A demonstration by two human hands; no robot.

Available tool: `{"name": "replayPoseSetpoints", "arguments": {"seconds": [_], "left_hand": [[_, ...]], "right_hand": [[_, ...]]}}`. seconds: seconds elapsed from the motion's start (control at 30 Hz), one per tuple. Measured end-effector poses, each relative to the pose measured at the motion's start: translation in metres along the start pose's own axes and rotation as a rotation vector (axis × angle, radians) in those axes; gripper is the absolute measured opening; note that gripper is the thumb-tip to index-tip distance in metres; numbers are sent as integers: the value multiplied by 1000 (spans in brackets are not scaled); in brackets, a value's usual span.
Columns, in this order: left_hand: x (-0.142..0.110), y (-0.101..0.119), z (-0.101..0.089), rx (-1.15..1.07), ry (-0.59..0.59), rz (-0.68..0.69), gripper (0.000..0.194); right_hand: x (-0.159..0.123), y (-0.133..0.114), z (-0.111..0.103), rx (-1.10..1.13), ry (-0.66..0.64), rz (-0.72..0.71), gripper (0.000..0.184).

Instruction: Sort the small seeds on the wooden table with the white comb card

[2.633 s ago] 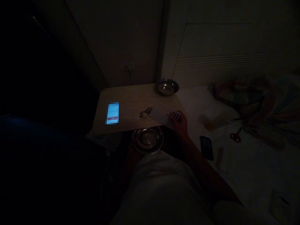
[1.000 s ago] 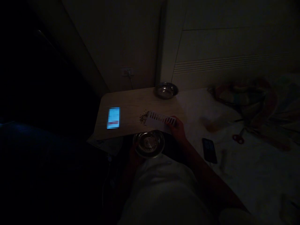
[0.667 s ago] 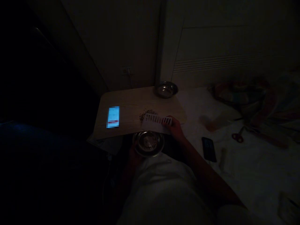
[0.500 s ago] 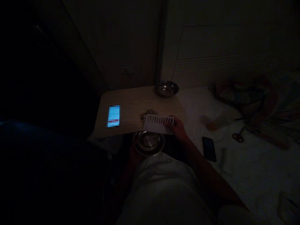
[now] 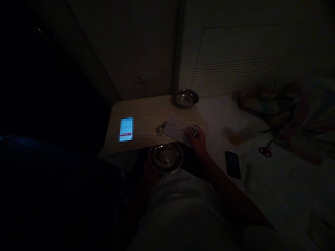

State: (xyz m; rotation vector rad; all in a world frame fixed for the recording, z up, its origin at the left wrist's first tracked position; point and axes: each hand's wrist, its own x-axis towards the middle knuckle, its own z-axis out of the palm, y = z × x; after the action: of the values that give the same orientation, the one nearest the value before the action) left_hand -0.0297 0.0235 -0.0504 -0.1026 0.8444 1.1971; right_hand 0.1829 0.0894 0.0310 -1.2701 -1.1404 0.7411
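Observation:
In dim light, my right hand [image 5: 198,140] grips a flat white piece with a row of slots [image 5: 176,134] by its right end. The piece is tilted over the small wooden table, beside and partly over a scatter of small dark grains [image 5: 159,129]. My left hand [image 5: 151,170] is closed on the left rim of a shiny metal bowl [image 5: 179,164], held just below the table's front edge. An inner round rim shows in this bowl, with some small bits at its bottom; whether it is a second bowl I cannot tell.
On the wooden table [image 5: 143,109] lie a lit phone [image 5: 126,129] at left and another metal bowl [image 5: 186,99] at the back right corner. A dark phone [image 5: 232,164], red-handled scissors [image 5: 265,151] and crumpled cloth [image 5: 277,101] lie on the white sheet at right.
The white slotted piece has turned, its left end swinging back and its right end dropping toward me. It now covers the right part of the grains. The bowl in my left hand stays nearly still.

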Motion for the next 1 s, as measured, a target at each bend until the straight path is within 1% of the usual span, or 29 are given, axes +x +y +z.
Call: {"name": "replayPoseSetpoints", "arguments": {"seconds": [0.1,0.17,0.23,0.33,0.4,0.53,0.63,0.73,0.8,1.0], "left_hand": [[2,-1,-1,26,2,19,28],[1,-1,-1,33,-9,14,26],[0,-1,-1,22,-44,6,28],[-2,-1,-1,13,-76,16,33],[-2,-1,-1,17,-50,35,34],[-2,-1,3,3,52,74,30],[-2,-1,6,-6,70,58,25],[-3,0,6,-9,53,46,23],[-3,0,5,-12,43,38,23],[1,0,2,-21,46,11,27]], "right_hand": [[-5,-1,15,-18,-102,6,18],[-6,-1,20,-26,-135,9,18],[-5,0,20,-34,-123,19,18],[-2,1,13,-58,-65,29,20],[1,1,7,-61,-37,14,20],[8,-1,-1,-39,-4,-46,18],[10,-1,-1,-66,-3,-84,17],[9,1,2,-99,-27,-75,18],[8,2,2,-108,-50,-70,19],[5,0,0,-110,-34,-75,18]]}}
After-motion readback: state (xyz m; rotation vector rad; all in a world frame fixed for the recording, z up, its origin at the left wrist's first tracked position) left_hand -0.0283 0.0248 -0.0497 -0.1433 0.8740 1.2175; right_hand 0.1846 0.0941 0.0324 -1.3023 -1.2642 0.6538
